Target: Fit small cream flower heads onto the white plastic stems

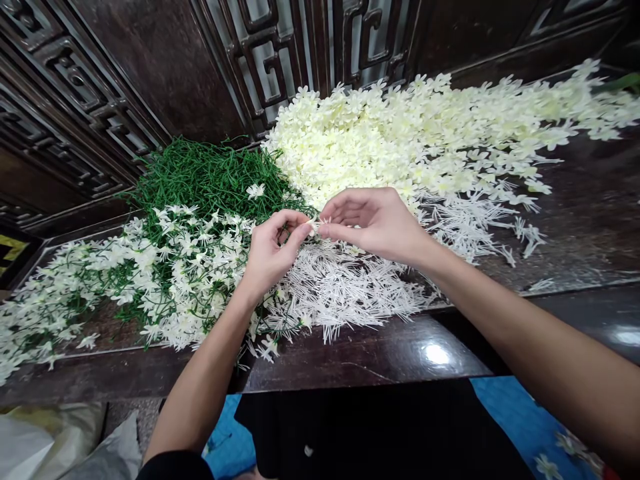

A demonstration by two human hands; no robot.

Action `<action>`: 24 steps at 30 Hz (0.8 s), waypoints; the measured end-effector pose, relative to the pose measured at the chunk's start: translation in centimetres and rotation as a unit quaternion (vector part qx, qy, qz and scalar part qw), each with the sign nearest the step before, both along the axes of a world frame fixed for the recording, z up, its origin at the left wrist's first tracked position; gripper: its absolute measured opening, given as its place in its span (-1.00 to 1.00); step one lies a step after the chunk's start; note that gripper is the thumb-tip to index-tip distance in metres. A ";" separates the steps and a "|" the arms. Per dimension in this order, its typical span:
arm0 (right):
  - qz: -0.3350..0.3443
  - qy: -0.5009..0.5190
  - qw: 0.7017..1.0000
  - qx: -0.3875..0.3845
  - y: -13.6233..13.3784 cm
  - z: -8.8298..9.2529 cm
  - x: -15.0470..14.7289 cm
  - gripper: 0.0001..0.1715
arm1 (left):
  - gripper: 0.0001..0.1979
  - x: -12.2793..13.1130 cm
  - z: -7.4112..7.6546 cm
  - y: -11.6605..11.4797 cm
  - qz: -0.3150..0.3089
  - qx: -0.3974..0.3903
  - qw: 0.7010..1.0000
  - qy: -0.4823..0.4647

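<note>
Above the piles, my left hand (pixel 275 250) pinches a small white artificial flower (pixel 313 223) between thumb and forefinger. My right hand (pixel 377 223) meets it from the right, thumb and fingertips closed at the flower's spiky white stamen. The fingers partly hide this small piece. Below both hands spreads a heap of thin white plastic stamens (pixel 355 287). Beyond the right hand lies a big mound of loose cream-white flower heads (pixel 360 147). Green plastic stems (pixel 215 177) are heaped past the left hand, and white flowers on green stems (pixel 195 267) lie beside the left wrist.
All the piles rest on a dark polished wooden bench (pixel 375 353) with a raised front edge. A carved lattice back (pixel 280 53) rises behind them. More stamens (pixel 470 223) lie at right. Blue material (pixel 233 437) and pale sacks (pixel 55 440) are below the bench.
</note>
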State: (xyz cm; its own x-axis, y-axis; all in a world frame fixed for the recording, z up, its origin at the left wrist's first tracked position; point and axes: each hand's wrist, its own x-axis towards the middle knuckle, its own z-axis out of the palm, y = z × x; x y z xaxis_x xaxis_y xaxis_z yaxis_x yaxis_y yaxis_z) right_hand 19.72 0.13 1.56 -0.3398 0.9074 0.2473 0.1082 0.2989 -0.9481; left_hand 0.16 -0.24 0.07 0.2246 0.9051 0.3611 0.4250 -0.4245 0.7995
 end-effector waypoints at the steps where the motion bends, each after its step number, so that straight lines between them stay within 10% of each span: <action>1: -0.001 -0.004 1.000 -0.005 0.0 0.0 0.0 -0.68 | -0.93 0.0 0.0 0.0 0.006 0.001 1.000 -0.005; 6: 0.044 -0.064 0.996 -0.036 0.1 -0.3 0.1 -0.52 | -0.94 -0.2 0.1 0.2 0.023 0.010 1.000 -0.012; 24: 0.023 -0.034 0.999 0.033 0.0 -0.6 -0.3 -0.91 | -0.90 0.0 0.5 0.0 -0.014 -0.032 0.996 -0.086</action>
State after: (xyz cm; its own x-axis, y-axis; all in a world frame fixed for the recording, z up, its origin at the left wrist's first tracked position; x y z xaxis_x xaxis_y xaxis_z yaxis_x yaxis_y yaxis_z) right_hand 19.44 0.10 0.99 -0.3993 0.8728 0.2806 0.1558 0.3662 -0.9174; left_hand 0.18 -0.21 0.55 0.1890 0.9219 0.3382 0.2683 -0.3797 0.8853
